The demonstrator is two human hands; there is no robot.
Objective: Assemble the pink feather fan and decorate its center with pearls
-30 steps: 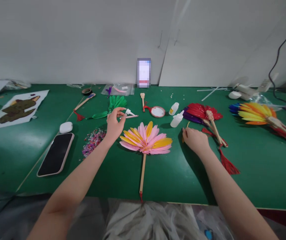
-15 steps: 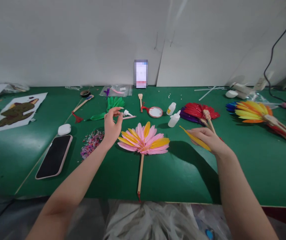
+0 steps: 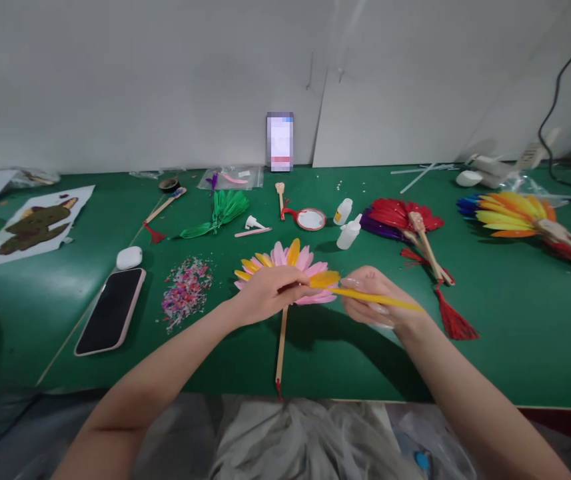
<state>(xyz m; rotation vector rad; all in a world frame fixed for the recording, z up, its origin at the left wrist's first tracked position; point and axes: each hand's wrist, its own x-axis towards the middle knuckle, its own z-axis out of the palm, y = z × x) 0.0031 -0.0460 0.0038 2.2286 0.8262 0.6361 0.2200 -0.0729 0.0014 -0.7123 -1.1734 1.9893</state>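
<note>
A yellow feather (image 3: 390,301) lies level between my two hands, above the table. My right hand (image 3: 372,290) is closed around its broad part. The fingertips of my left hand (image 3: 270,291) are pinched at its thin end. Below and behind my left hand rests a feather fan (image 3: 304,260) with pink and yellow feathers, partly covered by that hand. The fan's wooden handle (image 3: 281,353) points toward me and ends in a red cord.
Behind the fan stand two glue bottles (image 3: 348,233), a round mirror (image 3: 311,219) and a white nozzle (image 3: 252,223). Left are glitter bits (image 3: 188,290), a phone (image 3: 110,312) and green feathers (image 3: 230,207). Right lie a red feather fan (image 3: 395,215) and a multicoloured one (image 3: 510,212).
My left hand has come from beside the green feathers to the yellow feather's thin end. My right hand has moved left with the feather, turning it nearly level.
</note>
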